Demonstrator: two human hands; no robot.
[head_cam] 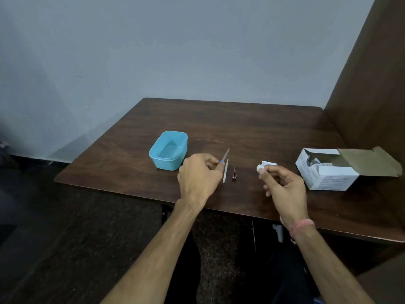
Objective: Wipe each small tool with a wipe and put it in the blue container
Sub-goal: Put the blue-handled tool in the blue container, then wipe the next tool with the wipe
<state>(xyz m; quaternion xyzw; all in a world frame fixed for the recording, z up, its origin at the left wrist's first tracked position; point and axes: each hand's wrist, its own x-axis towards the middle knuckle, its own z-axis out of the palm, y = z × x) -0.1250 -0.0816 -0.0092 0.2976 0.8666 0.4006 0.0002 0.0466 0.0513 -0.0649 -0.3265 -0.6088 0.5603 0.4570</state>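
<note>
Nearest the head camera, two bare forearms reach over the near edge of the dark brown wooden table (252,132). The left hand (198,178) pinches a thin, pointed brown stick-like tool with a blue mark (225,154), its tip slanting up and away from the fingers. Just right of those fingers a slim white flat tool (225,173) lies on the table, and beside that a small dark metal clip-like tool (234,174). Left of and beyond the left hand stands the light blue plastic container (168,150), open. The right hand (282,185), a pink thread band at its wrist, grips a small white wipe (260,167) at its fingertips; a torn white wrapper (270,163) lies just beyond them. Right of that hand sits an open white cardboard box (328,172).
</note>
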